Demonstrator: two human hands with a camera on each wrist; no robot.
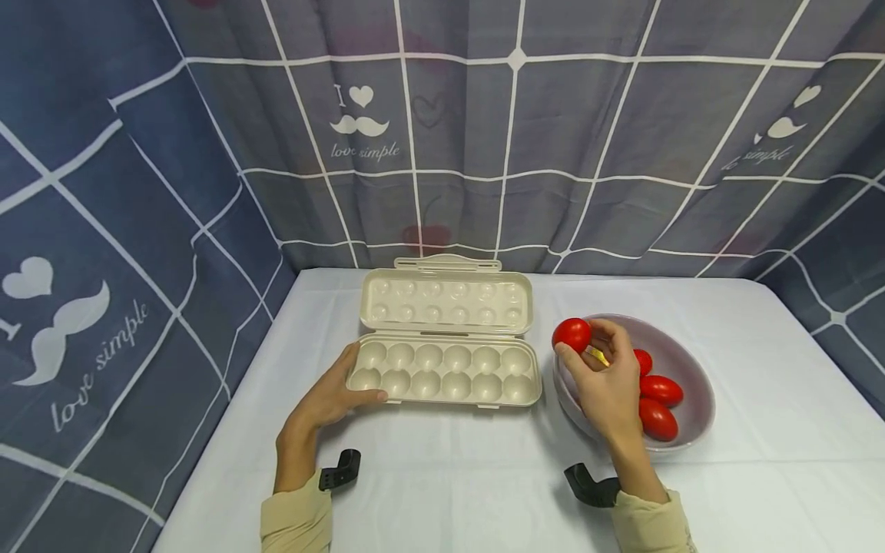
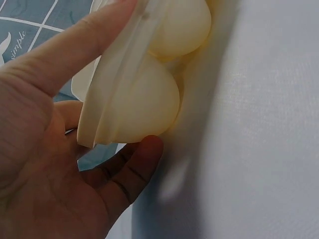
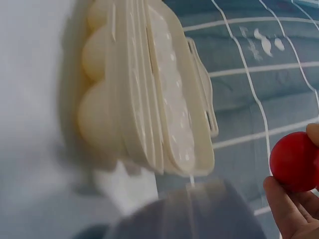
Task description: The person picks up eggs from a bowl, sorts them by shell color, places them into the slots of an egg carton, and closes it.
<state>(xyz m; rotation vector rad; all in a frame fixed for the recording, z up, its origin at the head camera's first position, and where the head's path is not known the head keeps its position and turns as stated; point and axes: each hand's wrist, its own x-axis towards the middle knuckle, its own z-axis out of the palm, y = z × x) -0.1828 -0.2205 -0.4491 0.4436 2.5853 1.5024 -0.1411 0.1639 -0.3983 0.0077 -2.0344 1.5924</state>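
Note:
A cream plastic egg box (image 1: 442, 370) lies with its lid (image 1: 445, 303) folded back and its cups bare. My left hand (image 1: 339, 392) grips the box's left end; in the left wrist view the thumb (image 2: 75, 50) lies along the rim and a fingertip (image 2: 151, 147) reaches the underside of a cup. Over the left side of a bowl, my right hand (image 1: 608, 380) pinches a red tomato (image 1: 571, 336) between thumb and fingers. The same tomato shows at the right edge of the right wrist view. Something yellow (image 1: 598, 355) is partly hidden behind that hand.
The mauve bowl (image 1: 700, 399) holds several more red tomatoes (image 1: 657, 418), right of the egg box. A white cloth (image 1: 456, 476) covers the table. Dark checked curtains (image 1: 456, 153) hang behind and at both sides. Black wrist mounts (image 1: 340, 470) sit on both wrists.

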